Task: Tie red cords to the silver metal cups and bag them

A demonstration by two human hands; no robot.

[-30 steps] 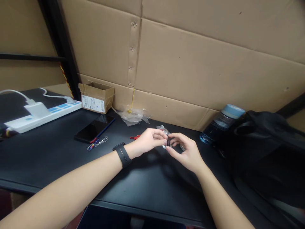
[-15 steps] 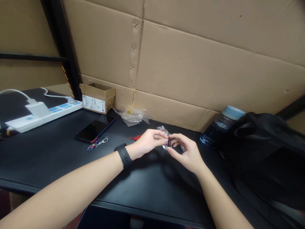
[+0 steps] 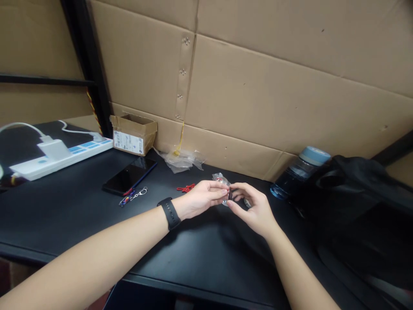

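My left hand (image 3: 201,199) and my right hand (image 3: 253,209) meet above the middle of the black table (image 3: 80,215), fingertips pinched together. Between them sits a small dark object (image 3: 229,195) inside a clear plastic packet (image 3: 220,178); both hands grip it. What the dark object is I cannot make out. A black watch (image 3: 169,212) wraps my left wrist. A small red cord piece (image 3: 185,188) lies on the table just left of my left hand.
A black phone (image 3: 129,175) with a pen and keyring (image 3: 133,196) lies to the left. Further left is a white power strip (image 3: 61,156) and a small cardboard box (image 3: 133,133). Crumpled clear bags (image 3: 182,159) rest by the cardboard wall. A blue-capped bottle (image 3: 300,168) and black bag (image 3: 361,206) sit at right.
Both hands stay pinched on the packet in nearly the same spot. The view has tilted slightly, shifting everything a little lower in the frame.
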